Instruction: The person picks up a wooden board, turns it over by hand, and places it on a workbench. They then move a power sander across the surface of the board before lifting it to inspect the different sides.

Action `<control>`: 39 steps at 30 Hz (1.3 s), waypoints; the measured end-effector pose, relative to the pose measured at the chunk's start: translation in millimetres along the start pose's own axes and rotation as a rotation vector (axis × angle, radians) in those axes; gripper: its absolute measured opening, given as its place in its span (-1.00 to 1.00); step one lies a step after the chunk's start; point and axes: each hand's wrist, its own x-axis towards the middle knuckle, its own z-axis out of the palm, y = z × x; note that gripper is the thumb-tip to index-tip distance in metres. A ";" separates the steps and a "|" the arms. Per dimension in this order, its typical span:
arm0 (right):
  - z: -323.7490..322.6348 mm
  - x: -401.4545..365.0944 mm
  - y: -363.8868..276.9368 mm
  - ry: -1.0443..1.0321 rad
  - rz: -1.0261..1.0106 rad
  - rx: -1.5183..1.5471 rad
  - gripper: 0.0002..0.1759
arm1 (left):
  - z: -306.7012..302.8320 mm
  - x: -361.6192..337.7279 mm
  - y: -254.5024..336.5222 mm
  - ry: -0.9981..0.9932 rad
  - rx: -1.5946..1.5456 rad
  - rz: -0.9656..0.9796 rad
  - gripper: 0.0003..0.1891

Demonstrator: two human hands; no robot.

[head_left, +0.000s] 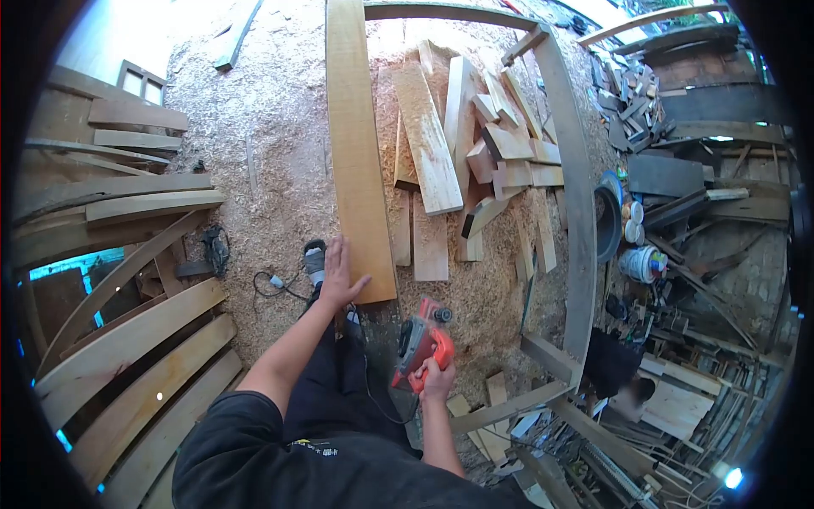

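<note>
Lying lengthwise on the sawdust floor [280, 127], the long plank [356, 144] has the left hand [339, 273] spread flat on its near end, gripping nothing. The right hand [437, 379] is closed around the handle of a red electric planer [421, 339] held near that end, off the plank; short offcuts [483, 161] lie heaped beside the plank.

A carpentry workshop is showing: sawdust [280, 153] is lying thick underfoot, planks [144, 339] are sitting in stacks, offcuts [500, 153] are piling up, a planer [422, 343] is being held.
</note>
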 end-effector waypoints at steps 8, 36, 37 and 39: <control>31.3 60.1 -28.5 -0.039 -0.153 -0.200 -0.60 | 25.3 23.5 -15.1 0.159 -0.256 -0.281 0.05; 29.8 198.6 4.8 0.073 -0.073 -0.352 -0.73 | 48.4 6.7 -23.9 0.184 -0.573 -0.254 -0.09; 27.3 200.6 14.7 0.063 -0.079 -0.347 -0.73 | 47.1 6.6 -21.3 0.211 -0.601 -0.242 -0.10; 9.3 202.1 30.8 0.189 -0.287 -0.719 -0.62 | 57.1 10.1 -24.4 0.257 -0.710 -0.257 -0.08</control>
